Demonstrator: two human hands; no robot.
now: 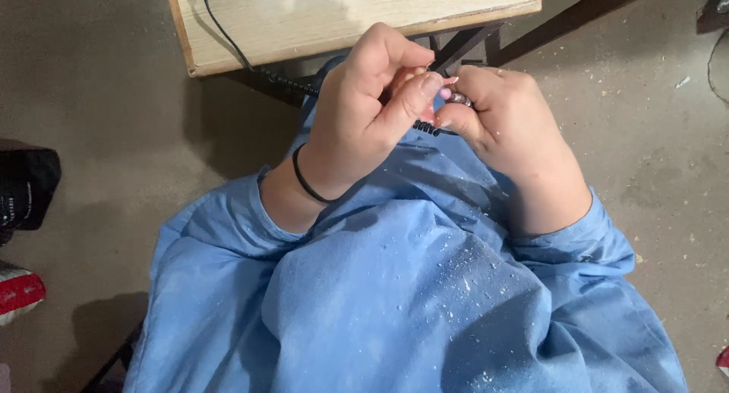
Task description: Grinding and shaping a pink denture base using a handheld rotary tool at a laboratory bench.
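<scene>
My left hand and my right hand meet in front of my chest, fingers curled together around a small shiny metal piece. The piece is pinched between the fingertips of both hands and is mostly hidden by them. A short dark ribbed part shows just below the fingers. A black band circles my left wrist. Both arms wear blue sleeves speckled with pale dust.
A pale wooden board lies ahead on a dark frame, with a black cable running off it toward my hands. The concrete floor has scattered chips. A black object and a red one sit at the left edge.
</scene>
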